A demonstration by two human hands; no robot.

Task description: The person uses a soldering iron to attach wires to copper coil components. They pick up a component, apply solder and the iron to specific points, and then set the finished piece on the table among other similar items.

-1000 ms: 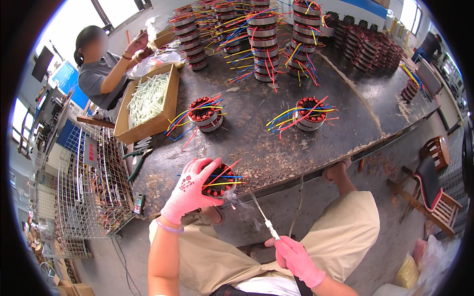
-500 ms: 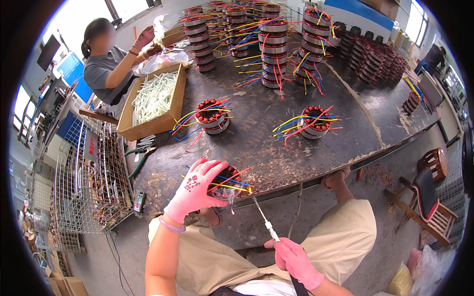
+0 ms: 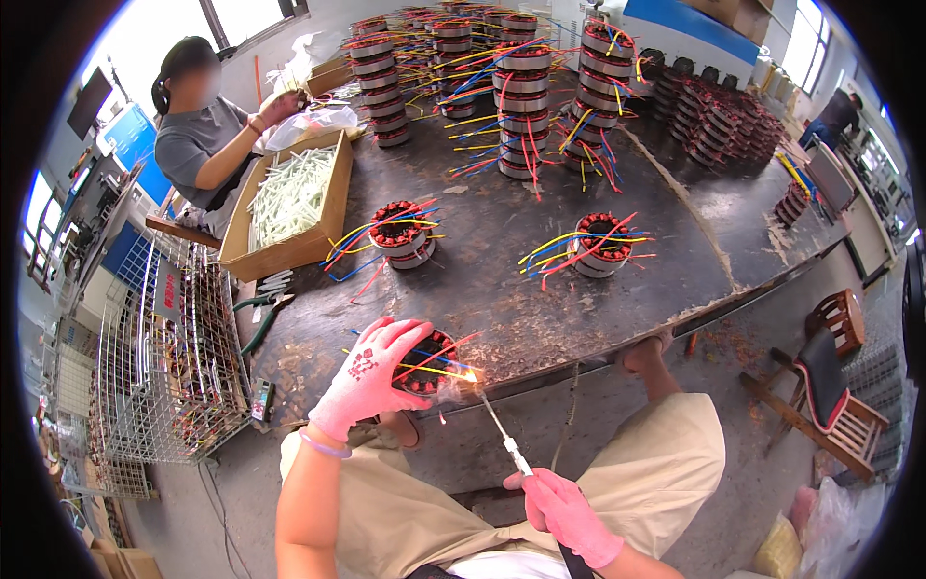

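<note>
My left hand (image 3: 371, 374), in a pink glove, is wrapped round a motor stator (image 3: 424, 365) at the table's near edge. Red windings ring its bore, and yellow, blue and red wires stick out to the right. My right hand (image 3: 569, 516), gloved in pink too, grips a slim torch (image 3: 503, 429) with a white handle and thin metal tube. At the tube's tip a small orange flame (image 3: 473, 374) touches the ends of the wires. Two more stators, one on the left (image 3: 402, 234) and one on the right (image 3: 600, 245), stand farther back with loose coloured wires.
Tall stacks of stators (image 3: 523, 111) stand at the back. A wooden box (image 3: 275, 258) of white sleeves lies at the left, near green-handled pliers (image 3: 260, 323). A co-worker (image 3: 207, 135) sits beyond it. Wire baskets (image 3: 169, 357) flank the table, and a wooden chair (image 3: 830, 386) stands right.
The flame at the wire ends has grown brighter and larger. Both hands have shifted slightly left in the picture, as has the whole scene. The co-worker's raised hands have come down.
</note>
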